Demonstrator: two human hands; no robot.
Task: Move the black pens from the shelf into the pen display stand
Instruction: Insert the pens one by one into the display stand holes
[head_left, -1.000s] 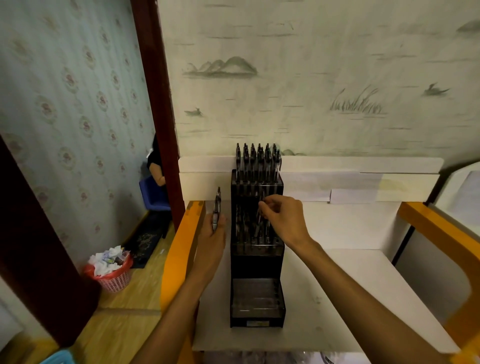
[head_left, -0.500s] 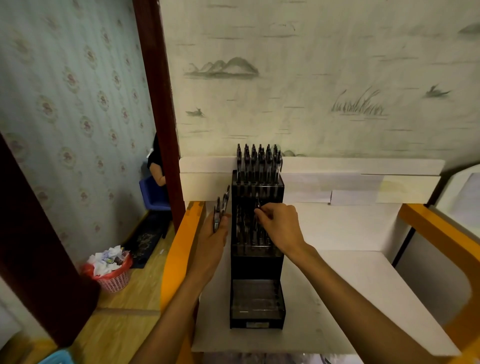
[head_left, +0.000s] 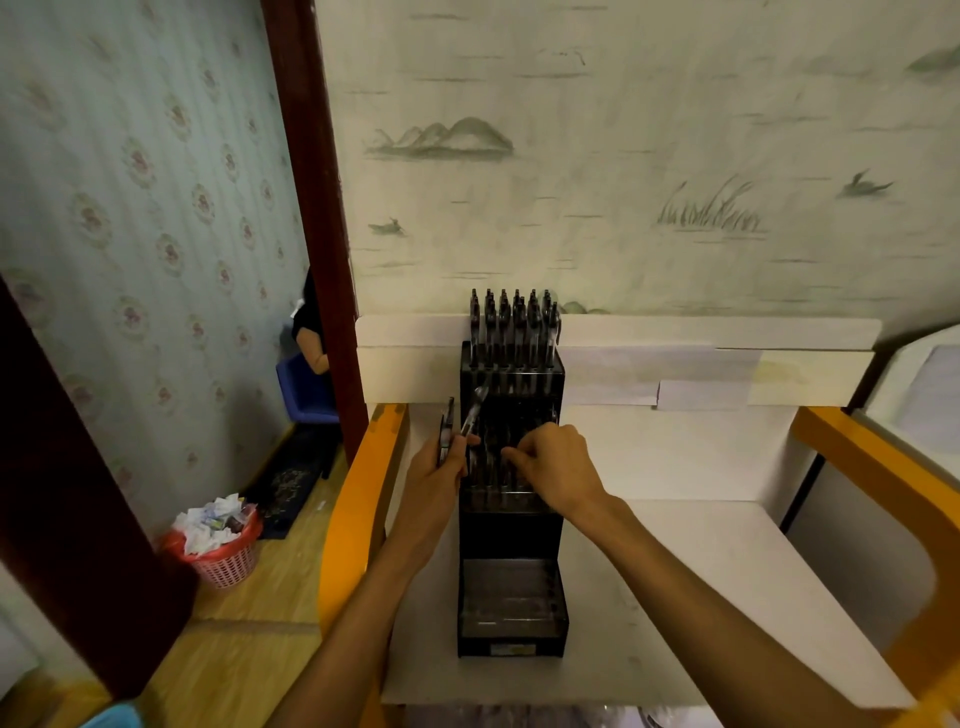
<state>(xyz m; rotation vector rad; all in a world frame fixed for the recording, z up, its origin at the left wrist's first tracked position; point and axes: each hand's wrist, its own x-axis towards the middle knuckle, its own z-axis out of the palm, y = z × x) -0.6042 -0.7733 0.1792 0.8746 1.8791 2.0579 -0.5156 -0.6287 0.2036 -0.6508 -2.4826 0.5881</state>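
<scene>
While the wall: is standing behind everything, it is showing faint drawings of hills, grass and a bird.
Shelf (head_left: 701, 561): it is lying flat and white, with orange rails on both sides, and it is holding the stand.
Stand (head_left: 511, 540): it is sitting black and tall on the left part of the shelf, with steps going up toward the wall. Its lowest tray is showing no pens.
Bin (head_left: 221, 551): it is sitting on the wood floor to the left, pink and full of crumpled paper.
Left hand (head_left: 439, 480): it is curling around a few pens just left of the stand, touching its side.
Right hand (head_left: 558, 470): it is reaching over the middle step of the stand with its fingers bent and pinched together. I cannot tell if a pen is between them.
Back pens (head_left: 514, 325): they are standing up straight in the top row of the stand, close together.
Held pens (head_left: 457, 428): they are sticking up out of the left hand. One is leaning right toward the stand, and the others are pointing up.
</scene>
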